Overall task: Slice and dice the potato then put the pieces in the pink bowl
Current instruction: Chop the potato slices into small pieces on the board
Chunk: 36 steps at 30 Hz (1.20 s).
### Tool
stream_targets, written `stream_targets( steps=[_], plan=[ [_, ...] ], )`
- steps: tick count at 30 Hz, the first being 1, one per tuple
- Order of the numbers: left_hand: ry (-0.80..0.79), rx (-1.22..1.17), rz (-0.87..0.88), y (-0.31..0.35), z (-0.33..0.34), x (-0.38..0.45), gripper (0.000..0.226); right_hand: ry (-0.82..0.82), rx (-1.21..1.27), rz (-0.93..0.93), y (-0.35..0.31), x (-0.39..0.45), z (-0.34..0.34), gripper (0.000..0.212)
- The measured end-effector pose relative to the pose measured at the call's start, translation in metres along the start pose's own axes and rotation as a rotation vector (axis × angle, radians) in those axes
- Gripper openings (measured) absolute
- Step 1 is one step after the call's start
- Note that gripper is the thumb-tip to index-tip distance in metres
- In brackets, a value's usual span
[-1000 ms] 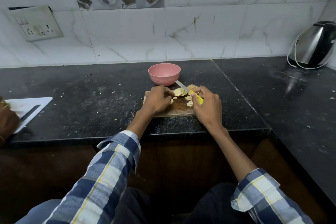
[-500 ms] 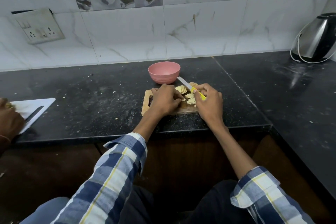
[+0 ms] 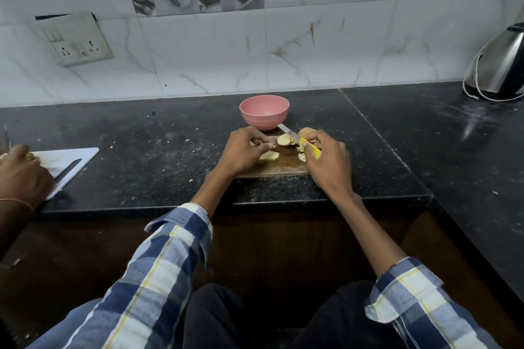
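A small wooden cutting board (image 3: 279,168) lies on the black counter near its front edge. Pale potato slices (image 3: 284,139) lie fanned at the board's far side, with another slice (image 3: 269,155) under my left hand (image 3: 245,151), whose fingers are curled over it. Small cut bits (image 3: 302,156) rest beside my right hand (image 3: 326,161), which grips a knife with a yellow handle (image 3: 310,147). Its blade (image 3: 287,131) points toward the pink bowl (image 3: 264,111), which stands just behind the board. The bowl's inside is hidden from here.
At the left, another person's hand (image 3: 21,176) rests on a white cutting board (image 3: 69,163) with a black knife. A steel kettle (image 3: 500,65) with a white cord stands at the back right. A socket plate (image 3: 75,38) hangs on the tiled wall.
My left hand has shifted left, uncovering a slice beneath it. The knife stays in my right hand near the slices. The camera has tilted slightly.
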State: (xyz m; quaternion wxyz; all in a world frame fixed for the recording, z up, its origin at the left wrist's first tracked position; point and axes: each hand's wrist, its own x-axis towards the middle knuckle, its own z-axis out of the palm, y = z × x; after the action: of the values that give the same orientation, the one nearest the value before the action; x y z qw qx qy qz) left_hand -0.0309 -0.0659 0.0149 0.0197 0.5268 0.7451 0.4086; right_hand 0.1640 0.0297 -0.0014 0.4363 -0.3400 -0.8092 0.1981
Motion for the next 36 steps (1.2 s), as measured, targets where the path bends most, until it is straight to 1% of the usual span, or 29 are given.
stream_targets(
  steps=[2,5,6,10,16,19,22,25,27,29,31,33,36],
  plan=[
    [-0.066,0.0,-0.008,-0.008,-0.011,-0.002,0.017,-0.032,-0.097,-0.051,-0.006,-0.003,0.001,0.013],
    [-0.209,0.042,-0.015,-0.014,-0.016,-0.006,0.032,-0.07,-0.208,-0.113,-0.015,-0.009,0.006,0.018],
    [-0.221,0.046,-0.003,-0.015,-0.014,-0.007,0.035,-0.079,-0.234,-0.125,-0.017,-0.011,0.008,0.019],
    [-0.129,0.052,0.054,-0.017,0.0,-0.012,0.034,-0.101,-0.304,-0.118,-0.028,-0.015,0.013,0.022],
    [0.001,0.038,0.064,-0.019,0.012,-0.018,0.027,-0.088,-0.338,-0.1,-0.038,-0.013,0.007,0.018],
    [0.02,0.051,0.055,-0.019,0.015,-0.02,0.025,-0.07,-0.343,-0.07,-0.04,-0.012,0.004,0.018],
    [0.058,0.065,0.011,-0.016,0.017,-0.019,0.022,-0.044,-0.316,-0.026,-0.037,-0.008,0.004,0.016],
    [0.082,0.123,-0.009,-0.007,0.018,-0.016,0.01,-0.029,-0.285,-0.009,-0.032,-0.004,0.003,0.015],
    [0.08,0.154,-0.019,0.0,0.019,-0.013,0.011,-0.024,-0.271,-0.002,-0.031,-0.004,0.0,0.017],
    [0.091,0.151,-0.005,0.005,0.023,-0.01,0.011,-0.009,-0.253,0.005,-0.03,-0.003,-0.004,0.017],
    [0.097,0.082,0.048,0.013,0.029,-0.008,0.008,0.023,-0.235,0.019,-0.027,-0.003,-0.007,0.016],
    [0.102,0.045,0.09,0.023,0.036,-0.005,0.009,0.047,-0.229,0.042,-0.024,-0.001,-0.01,0.016],
    [0.099,0.105,0.077,0.037,0.046,-0.002,0.01,0.057,-0.232,0.075,-0.018,0.0,-0.014,0.017]
  ],
)
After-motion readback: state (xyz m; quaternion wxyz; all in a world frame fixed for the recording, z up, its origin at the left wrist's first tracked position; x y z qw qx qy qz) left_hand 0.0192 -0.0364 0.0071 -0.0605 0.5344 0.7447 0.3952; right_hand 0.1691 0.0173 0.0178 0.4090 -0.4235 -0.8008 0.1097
